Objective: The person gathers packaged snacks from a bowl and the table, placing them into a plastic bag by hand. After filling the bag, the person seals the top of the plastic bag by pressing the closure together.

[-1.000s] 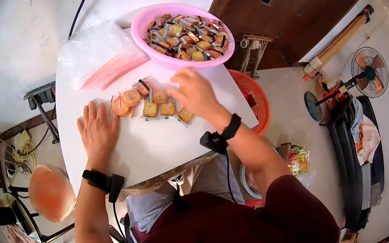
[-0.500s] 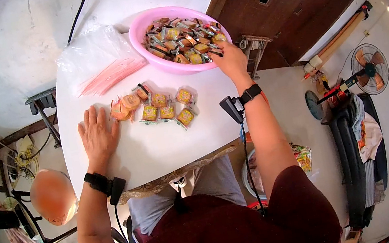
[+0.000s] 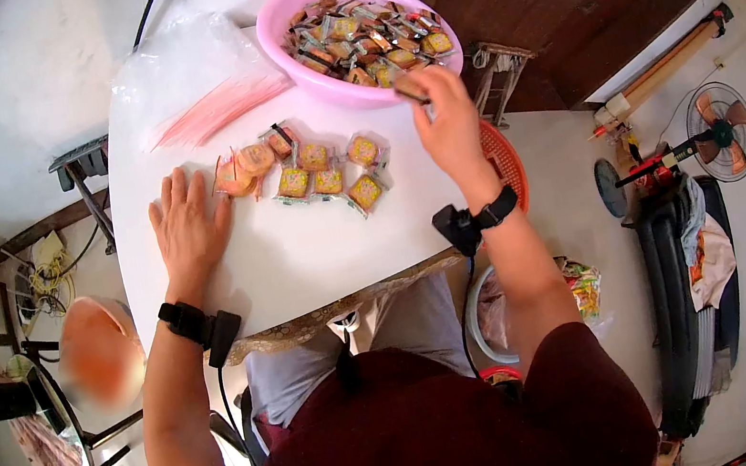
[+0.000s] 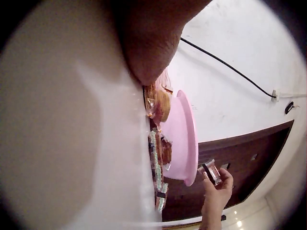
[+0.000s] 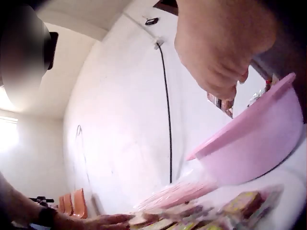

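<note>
My right hand (image 3: 449,125) pinches a wrapped biscuit (image 4: 211,172) between thumb and fingers, at the near right rim of a pink basin (image 3: 343,96). Wrapped biscuits (image 3: 364,46) fill the basin. On the white table (image 3: 319,260), several square biscuits (image 3: 293,182) in clear wrappers lie in loose rows, yellow print facing up. Beside them, round orange-yellow biscuits (image 3: 234,176) sit nearer my left hand (image 3: 188,224). That hand rests palm down on the tabletop, its fingers straight.
Clear plastic bags (image 3: 184,63) and a fan of thin pink strips (image 3: 224,109) lie at the table's back left. A red-orange basket (image 3: 504,160) stands below the right edge. White wall rises behind the table.
My right hand left the table biscuits, reached into the pink basin, and has now come back off its rim with a wrapped biscuit. The left hand has stayed in place.
</note>
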Tool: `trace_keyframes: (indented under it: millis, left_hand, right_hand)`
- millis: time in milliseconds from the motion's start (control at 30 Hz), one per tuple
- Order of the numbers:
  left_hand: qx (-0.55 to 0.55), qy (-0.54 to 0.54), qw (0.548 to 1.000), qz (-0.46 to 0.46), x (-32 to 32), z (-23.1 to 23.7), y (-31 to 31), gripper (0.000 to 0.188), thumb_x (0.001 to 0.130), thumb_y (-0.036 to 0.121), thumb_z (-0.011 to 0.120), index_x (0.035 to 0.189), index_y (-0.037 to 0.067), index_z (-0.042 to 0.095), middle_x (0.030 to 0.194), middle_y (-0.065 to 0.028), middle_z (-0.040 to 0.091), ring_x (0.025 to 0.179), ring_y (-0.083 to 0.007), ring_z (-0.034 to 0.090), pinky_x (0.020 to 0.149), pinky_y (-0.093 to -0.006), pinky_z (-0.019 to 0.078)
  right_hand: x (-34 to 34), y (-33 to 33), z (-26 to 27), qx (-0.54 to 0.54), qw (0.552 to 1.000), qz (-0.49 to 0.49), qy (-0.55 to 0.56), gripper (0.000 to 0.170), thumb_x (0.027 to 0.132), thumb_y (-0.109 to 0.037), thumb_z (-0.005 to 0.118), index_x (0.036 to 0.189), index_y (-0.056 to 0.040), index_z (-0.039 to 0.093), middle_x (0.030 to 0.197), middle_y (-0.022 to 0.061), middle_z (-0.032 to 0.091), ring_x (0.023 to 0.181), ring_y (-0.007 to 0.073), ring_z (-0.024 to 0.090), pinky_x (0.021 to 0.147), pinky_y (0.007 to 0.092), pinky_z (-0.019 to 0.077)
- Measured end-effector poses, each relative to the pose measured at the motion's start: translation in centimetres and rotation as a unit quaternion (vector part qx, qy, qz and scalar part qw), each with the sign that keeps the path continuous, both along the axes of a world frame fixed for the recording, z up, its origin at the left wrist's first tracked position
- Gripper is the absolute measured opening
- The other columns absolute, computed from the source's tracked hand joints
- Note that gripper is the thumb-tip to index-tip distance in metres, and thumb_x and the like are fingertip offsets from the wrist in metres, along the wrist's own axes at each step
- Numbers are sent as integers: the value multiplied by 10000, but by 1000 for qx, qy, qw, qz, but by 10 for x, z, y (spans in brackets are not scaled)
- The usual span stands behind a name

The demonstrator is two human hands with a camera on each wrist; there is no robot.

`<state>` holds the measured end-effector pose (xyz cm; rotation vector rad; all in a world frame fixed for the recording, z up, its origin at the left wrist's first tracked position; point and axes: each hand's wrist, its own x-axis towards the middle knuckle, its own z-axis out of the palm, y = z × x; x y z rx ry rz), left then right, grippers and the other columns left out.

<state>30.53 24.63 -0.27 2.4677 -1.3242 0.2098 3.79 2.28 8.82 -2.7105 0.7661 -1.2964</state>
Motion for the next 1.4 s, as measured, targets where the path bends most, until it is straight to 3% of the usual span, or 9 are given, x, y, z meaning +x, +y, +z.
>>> trace_keyframes:
  millis: [133, 333, 433, 567, 700, 733, 1033, 1233, 1400]
  left_hand:
    - [18, 4, 1000, 5, -2, 4, -2, 579, 892, 409, 573, 1360, 70, 534, 1493, -178, 411, 1408, -331, 339, 1119, -547, 247]
    - [38, 22, 999, 21, -4, 8, -5, 580, 895, 413, 561, 1362, 70, 529, 1501, -176, 402, 1419, -327, 325, 1130, -542, 237]
    - [40, 19, 999, 16, -3, 8, -5, 573, 897, 407, 563, 1358, 67, 533, 1498, -180, 402, 1415, -332, 330, 1131, -546, 237]
    - [22, 10, 1000, 6, -2, 4, -3, 570, 900, 405, 568, 1352, 58, 538, 1491, -190, 409, 1405, -342, 344, 1124, -551, 245]
    - [13, 5, 1000, 4, -2, 4, -1, 569, 901, 402, 573, 1347, 51, 540, 1481, -195, 420, 1398, -347, 355, 1119, -554, 251]
    - [13, 6, 1000, 4, -2, 5, -1, 569, 901, 400, 575, 1347, 49, 540, 1479, -196, 422, 1396, -347, 357, 1118, -555, 252]
    - [23, 3, 1000, 11, -3, 6, -4, 560, 902, 409, 563, 1342, 63, 540, 1477, -188, 428, 1400, -333, 352, 1120, -550, 254]
    - [22, -2, 1000, 11, -1, 4, -3, 560, 902, 413, 560, 1343, 67, 541, 1479, -183, 427, 1397, -329, 357, 1118, -552, 255]
    - [16, -1, 1000, 8, -1, 3, -2, 555, 904, 408, 562, 1339, 63, 544, 1478, -183, 429, 1397, -333, 357, 1111, -556, 265]
  right_hand:
    - [14, 33, -26, 33, 983, 54, 175, 253, 841, -11, 544, 1076, -54, 628, 1055, 123, 615, 1013, 325, 582, 877, 406, 493]
    - [17, 41, -49, 119, 962, 182, 165, 306, 774, -49, 662, 1078, -46, 626, 1107, 122, 596, 1042, 322, 581, 895, 399, 488]
    - [11, 22, -20, 147, 969, 146, 138, 301, 762, -62, 678, 1057, -44, 624, 1099, 130, 597, 1042, 335, 578, 899, 396, 486]
    - [-2, -43, 4, 31, 998, -22, 47, 242, 796, -71, 621, 1034, -29, 632, 1120, 160, 593, 1071, 355, 573, 912, 427, 482]
    - [-24, -91, -5, 33, 969, -152, 191, 395, 781, 37, 540, 1153, -50, 640, 1232, 166, 593, 1114, 375, 556, 953, 432, 459]
    - [-28, -97, -6, 63, 966, -138, 208, 459, 774, 62, 517, 1204, -54, 630, 1255, 162, 597, 1103, 372, 564, 962, 421, 457]
    - [-44, -107, -2, 67, 991, -54, 103, 129, 829, -114, 661, 916, -29, 704, 926, 162, 647, 892, 353, 628, 784, 438, 504]
    - [-35, -109, -8, 62, 986, -114, 109, 120, 844, -142, 646, 854, -28, 681, 896, 159, 638, 870, 359, 620, 759, 450, 499]
    - [-31, -108, -7, 40, 995, -95, -3, 133, 878, -136, 608, 861, -9, 646, 847, 158, 642, 804, 328, 631, 715, 421, 506]
